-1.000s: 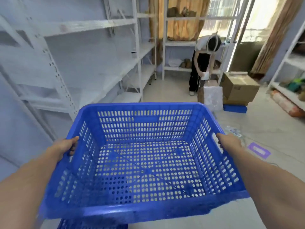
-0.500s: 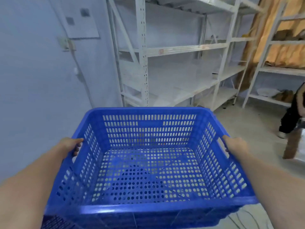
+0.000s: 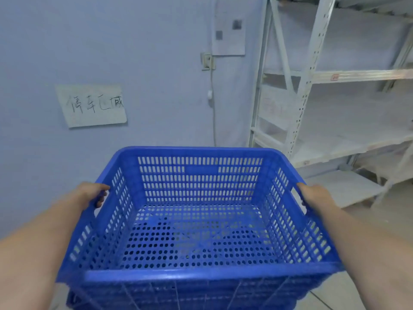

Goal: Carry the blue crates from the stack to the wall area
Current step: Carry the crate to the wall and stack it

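I carry an empty blue perforated crate (image 3: 200, 175) in front of me at waist height, its open top facing up. My left hand (image 3: 90, 194) grips the handle slot in its left wall, fingers curled through the opening. My right hand (image 3: 314, 194) grips the handle slot in the right wall the same way. Below the front rim, the blue edge of another crate (image 3: 73, 300) shows at the bottom left. A pale blue wall (image 3: 145, 74) stands straight ahead, close behind the crate.
A handwritten paper sign (image 3: 92, 105) is stuck on the wall at the left. A socket with a hanging cord (image 3: 207, 61) and a printed sheet (image 3: 229, 30) are higher up. White metal shelving (image 3: 312, 108) fills the right side, with tiled floor (image 3: 393, 220) beneath.
I have turned left with the crate: the person and boxes left view, the shelving slid to the right, and the wall with the sign now faces me. Both hands keep their grip.
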Available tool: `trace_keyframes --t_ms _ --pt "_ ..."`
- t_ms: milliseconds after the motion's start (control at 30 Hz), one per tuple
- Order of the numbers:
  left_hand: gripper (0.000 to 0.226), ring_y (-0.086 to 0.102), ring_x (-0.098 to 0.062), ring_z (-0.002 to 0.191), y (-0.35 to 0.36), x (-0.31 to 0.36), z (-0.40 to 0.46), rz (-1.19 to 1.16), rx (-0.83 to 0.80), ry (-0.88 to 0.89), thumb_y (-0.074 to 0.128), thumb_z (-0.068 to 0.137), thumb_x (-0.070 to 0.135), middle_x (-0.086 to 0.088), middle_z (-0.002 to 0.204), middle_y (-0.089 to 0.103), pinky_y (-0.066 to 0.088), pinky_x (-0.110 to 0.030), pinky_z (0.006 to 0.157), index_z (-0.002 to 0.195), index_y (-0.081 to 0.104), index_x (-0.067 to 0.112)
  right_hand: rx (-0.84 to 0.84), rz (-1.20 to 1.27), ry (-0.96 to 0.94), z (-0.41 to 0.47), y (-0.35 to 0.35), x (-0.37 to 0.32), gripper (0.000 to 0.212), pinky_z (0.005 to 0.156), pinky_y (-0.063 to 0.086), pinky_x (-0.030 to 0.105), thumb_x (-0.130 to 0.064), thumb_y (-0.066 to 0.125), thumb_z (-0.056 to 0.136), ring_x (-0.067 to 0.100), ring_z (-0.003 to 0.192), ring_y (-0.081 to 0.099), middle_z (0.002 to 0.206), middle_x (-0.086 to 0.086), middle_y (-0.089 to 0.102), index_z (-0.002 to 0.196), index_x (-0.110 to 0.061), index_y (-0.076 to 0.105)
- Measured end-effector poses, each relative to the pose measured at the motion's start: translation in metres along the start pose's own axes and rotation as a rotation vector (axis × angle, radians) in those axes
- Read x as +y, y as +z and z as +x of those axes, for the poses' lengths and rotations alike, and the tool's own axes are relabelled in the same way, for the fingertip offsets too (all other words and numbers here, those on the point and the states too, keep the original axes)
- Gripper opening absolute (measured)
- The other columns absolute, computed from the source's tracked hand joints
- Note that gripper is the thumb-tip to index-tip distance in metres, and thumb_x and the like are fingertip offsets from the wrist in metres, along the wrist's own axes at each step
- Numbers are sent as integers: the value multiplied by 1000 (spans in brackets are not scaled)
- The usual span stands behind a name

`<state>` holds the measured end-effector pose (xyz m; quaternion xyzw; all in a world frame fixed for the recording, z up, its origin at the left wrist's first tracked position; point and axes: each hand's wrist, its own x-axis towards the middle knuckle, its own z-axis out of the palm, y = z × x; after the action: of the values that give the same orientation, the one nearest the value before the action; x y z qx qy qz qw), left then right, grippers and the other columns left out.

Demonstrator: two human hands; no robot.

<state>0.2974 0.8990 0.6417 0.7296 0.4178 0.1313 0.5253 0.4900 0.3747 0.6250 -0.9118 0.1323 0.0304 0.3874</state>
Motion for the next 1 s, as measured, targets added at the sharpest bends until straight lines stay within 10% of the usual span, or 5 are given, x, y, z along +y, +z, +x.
trace_keyframes --t_ms 267,433,733,900,1000 --pt "19 39 -26 51 -113 -42 80 -36 163 -137 53 88 -1 -14 64 44 38 -21 34 72 44 -3 -124 -181 -65 2 145 -89 71 79 47 37 -58 27 60 34 85 63 90 24 70 74 -2 67" --pt "10 50 -30 53 -153 -64 132 -42 249 -177 54 84 -2 -20 66 50 50 -39 58 87 47 -9 -136 -191 -50 -19 207 -147 64 73 38 32 -53 39 79 37 99 61 104 22 66 99 1 66" --pt "9 52 -32 57 -175 -101 212 -37 334 -299 50 87 -6 -21 67 53 52 -54 76 79 45 -7 -266 -200 -89 37 328 -230 64 72 42 35 -50 37 86 37 85 62 89 23 69 86 6 66" --pt "11 44 -31 54 -182 -113 247 52 326 -368 46 93 -3 -19 70 48 42 -25 26 83 45 -9 -366 -251 -122 85 410 -252 80 71 44 34 -59 30 67 38 89 64 97 26 69 101 4 67" --pt "18 41 -30 54 -192 -128 270 41 326 -397 46 94 -3 -16 67 46 35 -18 22 77 45 -8 -379 -222 -100 79 436 -271 77 70 42 33 -55 35 69 41 90 64 100 27 68 103 7 66"
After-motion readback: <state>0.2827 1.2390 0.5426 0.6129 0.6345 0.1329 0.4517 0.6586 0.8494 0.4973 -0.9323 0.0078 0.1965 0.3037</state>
